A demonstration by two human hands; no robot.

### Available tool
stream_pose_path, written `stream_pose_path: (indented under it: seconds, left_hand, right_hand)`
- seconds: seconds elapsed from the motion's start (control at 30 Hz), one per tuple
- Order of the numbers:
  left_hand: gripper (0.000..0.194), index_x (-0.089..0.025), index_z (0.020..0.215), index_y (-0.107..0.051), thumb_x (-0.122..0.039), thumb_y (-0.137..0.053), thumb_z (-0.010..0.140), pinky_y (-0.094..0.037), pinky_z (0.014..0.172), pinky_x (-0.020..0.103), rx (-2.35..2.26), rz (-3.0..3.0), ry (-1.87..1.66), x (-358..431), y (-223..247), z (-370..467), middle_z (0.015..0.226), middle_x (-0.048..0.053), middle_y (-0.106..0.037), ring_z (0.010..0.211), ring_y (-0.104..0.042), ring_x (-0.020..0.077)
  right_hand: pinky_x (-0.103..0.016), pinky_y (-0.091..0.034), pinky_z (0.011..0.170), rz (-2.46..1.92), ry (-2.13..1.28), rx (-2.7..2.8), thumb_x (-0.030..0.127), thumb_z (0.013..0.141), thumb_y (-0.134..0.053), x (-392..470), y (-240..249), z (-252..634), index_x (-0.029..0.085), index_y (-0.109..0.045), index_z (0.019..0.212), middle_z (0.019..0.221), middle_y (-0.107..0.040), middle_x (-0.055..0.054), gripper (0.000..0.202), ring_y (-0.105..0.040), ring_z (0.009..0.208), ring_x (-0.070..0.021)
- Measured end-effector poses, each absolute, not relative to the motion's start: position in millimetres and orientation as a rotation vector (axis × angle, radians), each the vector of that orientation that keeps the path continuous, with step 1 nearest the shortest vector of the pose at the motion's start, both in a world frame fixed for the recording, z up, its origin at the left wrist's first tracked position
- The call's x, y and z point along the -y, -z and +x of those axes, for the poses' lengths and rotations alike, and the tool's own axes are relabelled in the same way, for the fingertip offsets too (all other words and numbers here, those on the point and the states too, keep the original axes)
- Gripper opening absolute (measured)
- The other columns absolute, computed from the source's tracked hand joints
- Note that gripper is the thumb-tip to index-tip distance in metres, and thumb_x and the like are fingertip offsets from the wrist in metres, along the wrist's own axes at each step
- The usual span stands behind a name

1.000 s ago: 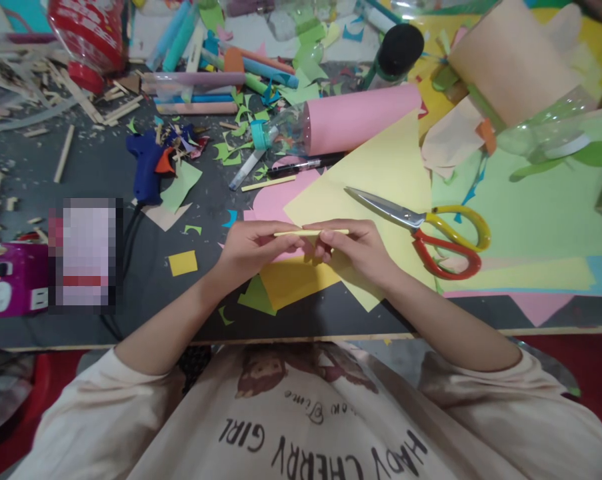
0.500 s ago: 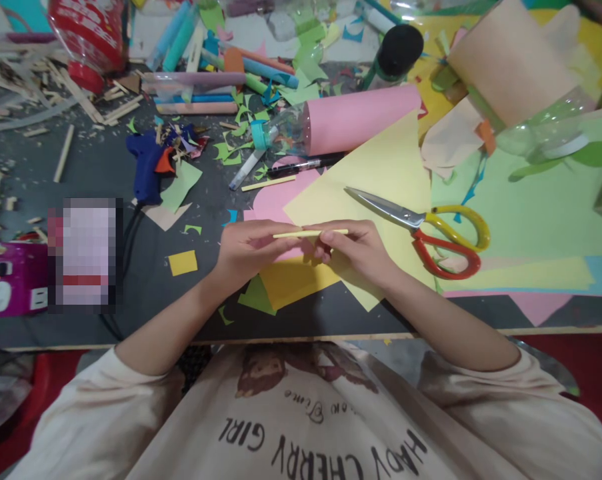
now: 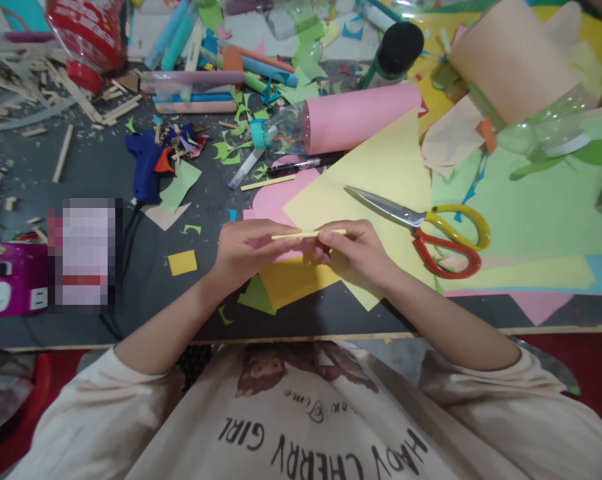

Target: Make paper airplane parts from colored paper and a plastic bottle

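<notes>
A thin pale yellow strip (image 3: 308,234) lies level between my two hands, over the pink and yellow paper near the table's front edge. My left hand (image 3: 248,247) pinches its left part between thumb and fingers. My right hand (image 3: 355,245) grips the right part, thumb on the near side and fingers curled behind and below. Beneath the hands are a deep yellow sheet (image 3: 298,280) and a pale yellow sheet (image 3: 381,163). Scissors (image 3: 415,223) with red and yellow handles rest on the pale sheet, right of my right hand.
A blue glue gun (image 3: 147,167) and a purple device (image 3: 13,280) are at the left. Behind the hands lies a pink-wrapped bottle (image 3: 363,119); markers (image 3: 195,83) and paper scraps are further back. Green sheets (image 3: 531,207) cover the right side.
The strip and my hands have shifted very slightly to the left. Both hands keep the same grip.
</notes>
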State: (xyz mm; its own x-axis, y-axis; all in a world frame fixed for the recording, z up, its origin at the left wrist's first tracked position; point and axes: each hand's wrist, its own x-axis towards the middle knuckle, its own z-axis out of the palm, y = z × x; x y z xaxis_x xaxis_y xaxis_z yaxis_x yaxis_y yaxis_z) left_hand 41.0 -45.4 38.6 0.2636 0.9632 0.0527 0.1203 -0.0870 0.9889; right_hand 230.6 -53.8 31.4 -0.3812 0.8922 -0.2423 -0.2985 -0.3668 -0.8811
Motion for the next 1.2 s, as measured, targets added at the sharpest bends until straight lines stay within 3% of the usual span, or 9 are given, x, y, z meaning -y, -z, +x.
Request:
stream_pose_path:
  seconds: [0.1, 0.3, 0.6, 0.8, 1.0, 1.1, 1.2]
  left_hand:
    - [0.019, -0.023, 0.075, -0.079, -0.042, -0.077, 0.075, -0.056, 0.058, 0.019, -1.058, 1.481, -1.015, 45, -37, 41, 0.074, 0.003, -0.078, 0.066, -0.073, 0.0145]
    - [0.015, -0.02, 0.079, -0.078, -0.035, -0.077, 0.077, -0.056, 0.061, 0.02, -1.078, 1.531, -1.041, 45, -28, 39, 0.079, 0.003, -0.077, 0.07, -0.072, 0.0143]
    - [0.029, -0.018, 0.072, -0.073, -0.046, -0.078, 0.073, -0.052, 0.055, 0.019, -1.174, 1.544, -1.056, 43, -30, 41, 0.07, 0.003, -0.073, 0.062, -0.067, 0.0122]
    - [0.023, -0.018, 0.07, -0.07, -0.038, -0.08, 0.07, -0.053, 0.054, 0.019, -1.185, 1.515, -1.098, 44, -32, 43, 0.068, 0.001, -0.072, 0.06, -0.067, 0.0113]
    - [0.02, -0.02, 0.075, -0.065, -0.037, -0.074, 0.076, -0.055, 0.057, 0.024, -1.248, 1.398, -1.255, 34, -29, 32, 0.067, 0.0, -0.07, 0.061, -0.068, 0.0128]
    - [0.017, -0.022, 0.077, -0.065, -0.038, -0.069, 0.081, -0.056, 0.066, 0.03, -1.369, 1.526, -1.228, 21, -24, 19, 0.072, 0.001, -0.07, 0.067, -0.068, 0.0153]
    - [0.015, -0.023, 0.087, -0.067, -0.036, -0.069, 0.079, -0.051, 0.086, 0.039, -1.505, 1.874, -0.866, 12, -20, 11, 0.092, 0.004, -0.071, 0.09, -0.066, 0.0232]
  right_hand:
    - [-0.023, -0.043, 0.052, -0.962, -1.847, 0.981, 0.041, 0.075, -0.078, 53, -32, 230, 0.02, -0.074, 0.06, 0.056, -0.066, 0.001, 0.026, -0.055, 0.051, -0.0074]
    - [-0.024, -0.044, 0.051, -0.987, -1.839, 0.962, 0.043, 0.072, -0.08, 53, -31, 229, 0.019, -0.075, 0.063, 0.057, -0.066, 0.001, 0.025, -0.055, 0.051, -0.008]
    - [-0.024, -0.044, 0.053, -0.981, -1.853, 0.959, 0.042, 0.074, -0.078, 53, -29, 230, 0.02, -0.074, 0.062, 0.057, -0.066, 0.001, 0.025, -0.055, 0.052, -0.0077]
    - [-0.023, -0.044, 0.051, -0.99, -1.832, 0.97, 0.043, 0.073, -0.078, 54, -28, 229, 0.019, -0.075, 0.067, 0.058, -0.066, 0.001, 0.025, -0.055, 0.051, -0.0074]
    - [-0.023, -0.047, 0.045, -1.156, -1.571, 0.865, 0.043, 0.073, -0.077, 44, -24, 239, 0.023, -0.073, 0.072, 0.061, -0.066, 0.004, 0.021, -0.052, 0.045, -0.0065]
    - [-0.023, -0.048, 0.044, -1.247, -1.457, 0.933, 0.037, 0.078, -0.072, 39, -22, 247, 0.025, -0.075, 0.086, 0.064, -0.066, 0.004, 0.015, -0.053, 0.046, -0.0069]
    - [-0.025, -0.054, 0.055, -1.293, -1.4, 1.087, 0.031, 0.081, -0.068, 38, -20, 251, 0.028, -0.074, 0.101, 0.074, -0.069, 0.003, 0.021, -0.06, 0.056, -0.0091]
